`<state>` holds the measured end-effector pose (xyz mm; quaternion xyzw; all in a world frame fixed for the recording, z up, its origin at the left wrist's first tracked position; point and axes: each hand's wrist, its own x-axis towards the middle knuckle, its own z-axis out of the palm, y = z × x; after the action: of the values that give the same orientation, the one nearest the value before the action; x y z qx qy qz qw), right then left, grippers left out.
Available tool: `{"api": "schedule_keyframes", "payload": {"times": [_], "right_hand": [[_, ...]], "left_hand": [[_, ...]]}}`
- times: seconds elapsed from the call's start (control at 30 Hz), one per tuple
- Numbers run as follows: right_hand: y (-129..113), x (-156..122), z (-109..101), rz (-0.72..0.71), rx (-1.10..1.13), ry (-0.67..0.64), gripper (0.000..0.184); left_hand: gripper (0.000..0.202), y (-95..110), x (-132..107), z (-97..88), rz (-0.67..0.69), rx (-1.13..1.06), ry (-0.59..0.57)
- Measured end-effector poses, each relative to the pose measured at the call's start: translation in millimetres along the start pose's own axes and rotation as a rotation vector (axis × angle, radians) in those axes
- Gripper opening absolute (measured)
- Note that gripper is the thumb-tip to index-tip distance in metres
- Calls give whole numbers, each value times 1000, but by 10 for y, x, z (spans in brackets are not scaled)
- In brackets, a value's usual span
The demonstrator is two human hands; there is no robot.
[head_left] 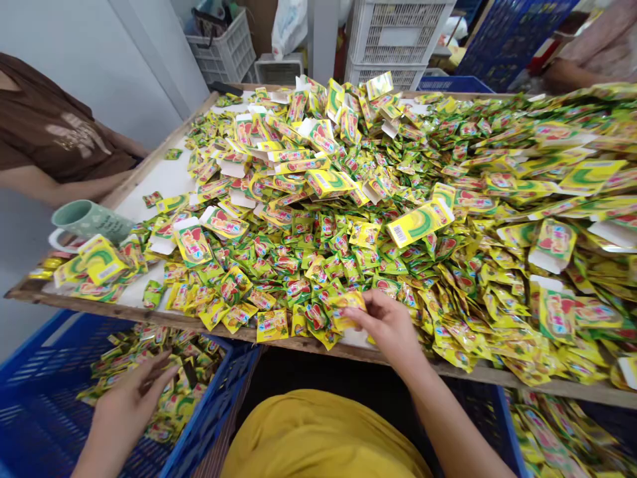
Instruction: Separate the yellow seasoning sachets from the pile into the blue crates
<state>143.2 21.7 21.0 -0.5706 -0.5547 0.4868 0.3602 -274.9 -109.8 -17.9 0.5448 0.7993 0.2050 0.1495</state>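
Observation:
A large heap of small yellow-and-green foil sachets [318,232] covers a white-topped table with a wooden edge [199,325]. My right hand [388,325] is at the near edge of the heap, its fingers shut on a yellow sachet [346,309]. My left hand [132,398] hangs low over a blue plastic crate [50,372] at the near left, fingers apart and holding nothing. Loose sachets [154,392] lie in that crate just beneath the hand. Larger yellow packets with a green swirl [421,222] lie scattered on the heap.
A pale green mug [92,222] lies on its side at the table's left. A person in a brown top [54,126] stands beyond that side. Another blue crate of sachets [562,431] sits at the near right. White crates [398,40] and a person's arm [567,76] are at the back.

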Motion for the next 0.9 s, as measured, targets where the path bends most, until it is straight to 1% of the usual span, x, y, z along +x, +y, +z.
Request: {"api": "schedule_keyframes", "payload": {"times": [0.03,0.07,0.1,0.17,0.23,0.3,0.37,0.43,0.47,0.53,0.57,0.6,0.63,0.67,0.7,0.73,0.77,0.8,0.83,0.87,0.9], "right_hand": [[-13,67,80,11,29,14,32],[-17,133,156,1,1,49,33],[-14,190,221,-17,-69,101,32],[-6,266,296,-40,-245,199,33],[-13,280,302,-57,-378,211,33],[-41,246,284,-113,-451,176,22],[-70,190,295,-218,-478,179,14],[-79,135,347,-320,-451,195,20],[-74,109,376,-351,-422,189,26],[-47,55,394,-358,-341,158,35],[-27,23,364,-343,-295,146,35],[-5,-14,298,-322,-255,143,32],[17,-55,193,-293,-218,148,26],[38,-101,52,-256,-172,157,18],[54,-149,-117,-209,-111,176,12],[62,-197,-301,-151,-35,207,12],[58,-243,-487,-97,66,249,17],[40,-284,-658,-56,175,330,22],[6,-316,-800,-37,260,433,26],[-43,-338,-905,-52,321,540,29],[-103,-348,-967,-88,355,626,31]], "left_hand": [[29,191,55,3,49,3,42],[27,440,119,12,130,-8,88],[24,725,190,24,233,-46,114],[18,1329,346,59,427,-162,105],[15,1906,507,113,609,-277,29],[16,2441,663,209,798,-367,-80],[17,2965,799,371,967,-410,-176],[16,3494,899,601,1055,-384,-207],[20,3752,933,732,1059,-346,-192],[46,4214,981,994,1025,-231,-144],[57,4400,1002,1107,1003,-176,-130],[61,4546,1024,1197,984,-135,-124],[59,4645,1047,1257,970,-111,-124],[52,4695,1069,1285,959,-102,-124],[45,4697,1084,1281,953,-102,-122],[37,4652,1086,1249,943,-116,-126],[29,4567,1070,1196,925,-146,-150],[21,4449,1033,1128,897,-193,-202],[17,4309,973,1056,861,-258,-277],[17,4153,892,987,818,-333,-372],[20,3992,795,929,775,-408,-473]]}}
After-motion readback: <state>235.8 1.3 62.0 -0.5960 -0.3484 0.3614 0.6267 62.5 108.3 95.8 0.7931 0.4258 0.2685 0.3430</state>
